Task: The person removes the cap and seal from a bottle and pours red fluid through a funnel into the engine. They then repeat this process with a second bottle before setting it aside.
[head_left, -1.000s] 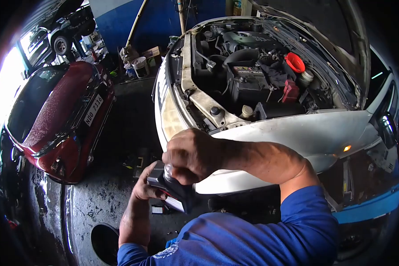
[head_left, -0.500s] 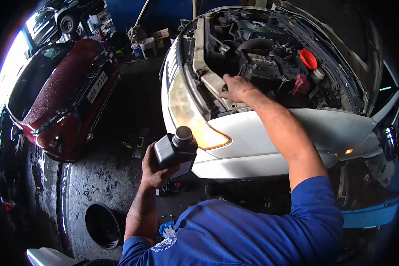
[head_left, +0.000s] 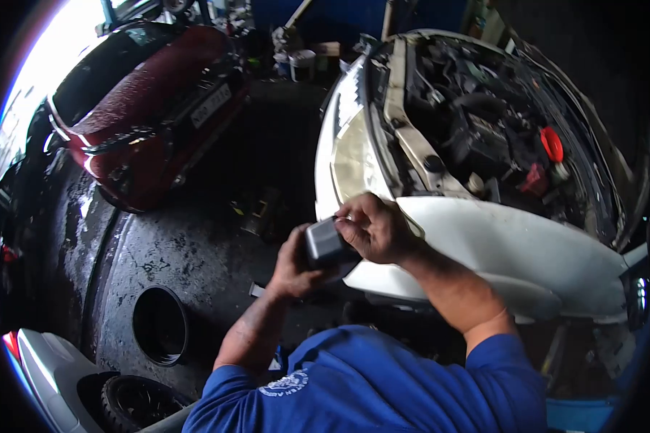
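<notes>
Half a second ago the right hand (head_left: 379, 231) was out over the front panel (head_left: 415, 148) of the white car (head_left: 477, 231); now it's back at the grey bottle (head_left: 325, 242), whose cap has gone out of sight. Leftmost I see the red car (head_left: 144, 90), then a round black tub (head_left: 159, 325) on the floor. Next comes the left hand (head_left: 292, 263), forearm rising from its blue sleeve (head_left: 224, 397), fingers closed firmly round the bottle's side. That bottle is held between both hands, in front of the chest, near the headlight (head_left: 355, 160). My reading: the top is being worked at, which calls for a steady left grip and a careful turn from the right. On its right, the right elbow bends outward, forearm slanting in, knuckles up, thumb and fingers curled by the bottle's edge; whether they grip the cap I can't tell. Farther right, a red funnel (head_left: 551, 144) stands in the engine bay
</notes>
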Motion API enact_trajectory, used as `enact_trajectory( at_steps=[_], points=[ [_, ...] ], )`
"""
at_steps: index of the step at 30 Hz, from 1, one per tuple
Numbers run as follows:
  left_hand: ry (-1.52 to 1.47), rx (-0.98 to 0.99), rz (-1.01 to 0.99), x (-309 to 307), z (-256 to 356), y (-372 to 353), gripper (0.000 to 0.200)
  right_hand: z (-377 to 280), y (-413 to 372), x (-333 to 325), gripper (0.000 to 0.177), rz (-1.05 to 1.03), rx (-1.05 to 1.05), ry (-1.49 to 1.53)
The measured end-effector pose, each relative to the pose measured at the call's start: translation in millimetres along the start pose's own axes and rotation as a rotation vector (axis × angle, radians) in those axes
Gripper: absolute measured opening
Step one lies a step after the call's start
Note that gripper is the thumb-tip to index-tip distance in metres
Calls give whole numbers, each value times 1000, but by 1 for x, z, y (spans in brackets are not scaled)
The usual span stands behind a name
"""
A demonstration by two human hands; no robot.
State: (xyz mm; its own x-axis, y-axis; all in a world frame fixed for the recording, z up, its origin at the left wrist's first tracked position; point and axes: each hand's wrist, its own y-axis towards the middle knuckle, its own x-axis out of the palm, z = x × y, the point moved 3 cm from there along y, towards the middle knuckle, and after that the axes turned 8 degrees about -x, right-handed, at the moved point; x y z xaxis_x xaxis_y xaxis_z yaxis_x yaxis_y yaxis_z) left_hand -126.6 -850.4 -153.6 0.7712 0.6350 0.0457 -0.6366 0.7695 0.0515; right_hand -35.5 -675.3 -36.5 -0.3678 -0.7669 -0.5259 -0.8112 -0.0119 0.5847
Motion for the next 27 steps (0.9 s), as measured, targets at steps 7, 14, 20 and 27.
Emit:
enact_trajectory(
  at_steps=[7,14,20,27],
  points=[
    [54,-126,43,-13,13,-29,84,-7,5,39,21,76,-97,224],
    [72,-71,51,-37,11,-51,79,-21,10,62,29,86,-146,278],
    [34,-33,384,-32,16,-58,78,-17,16,69,75,359,-59,128],
    [450,507,511,-15,-10,-39,97,-7,-10,115,143,197,78,259]
  ],
)
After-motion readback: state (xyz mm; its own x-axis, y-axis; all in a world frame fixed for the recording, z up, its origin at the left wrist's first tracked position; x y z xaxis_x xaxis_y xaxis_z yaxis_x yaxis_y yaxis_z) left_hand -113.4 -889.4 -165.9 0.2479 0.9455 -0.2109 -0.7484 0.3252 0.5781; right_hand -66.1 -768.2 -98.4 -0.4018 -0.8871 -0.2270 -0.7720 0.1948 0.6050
